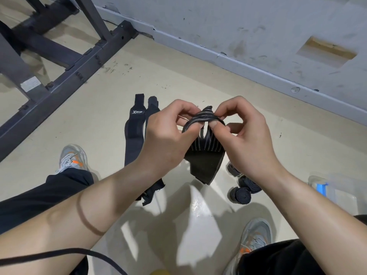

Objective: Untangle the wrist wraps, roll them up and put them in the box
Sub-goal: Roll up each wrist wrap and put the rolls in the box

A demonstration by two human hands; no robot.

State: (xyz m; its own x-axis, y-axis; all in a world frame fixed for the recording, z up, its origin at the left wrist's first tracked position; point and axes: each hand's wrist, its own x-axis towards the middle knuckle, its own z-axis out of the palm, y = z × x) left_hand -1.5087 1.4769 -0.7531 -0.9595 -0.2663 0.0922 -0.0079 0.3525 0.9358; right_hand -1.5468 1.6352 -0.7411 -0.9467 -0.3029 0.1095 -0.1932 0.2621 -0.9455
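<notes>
**Two hands, one striped wrap held up**

One dark metal frame (59, 62) stands on the floor at upper left. Two black wraps (135, 135) lie flat, side by side. The left hand (168, 135) and right hand (244, 132) pinch one striped wrap (206, 149) between curled fingers and thumbs, above the floor. Three rolled wraps (239, 195) lie near one clear box (319, 185), partly hidden behind the right arm.

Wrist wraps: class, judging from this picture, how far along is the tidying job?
Done: about three rolled wraps lie on the floor. In hand: the left hand and right hand pinch a striped wrap, its top bunched. Left: two flat wraps to roll, and the rolls sit outside what looks like the box.
</notes>
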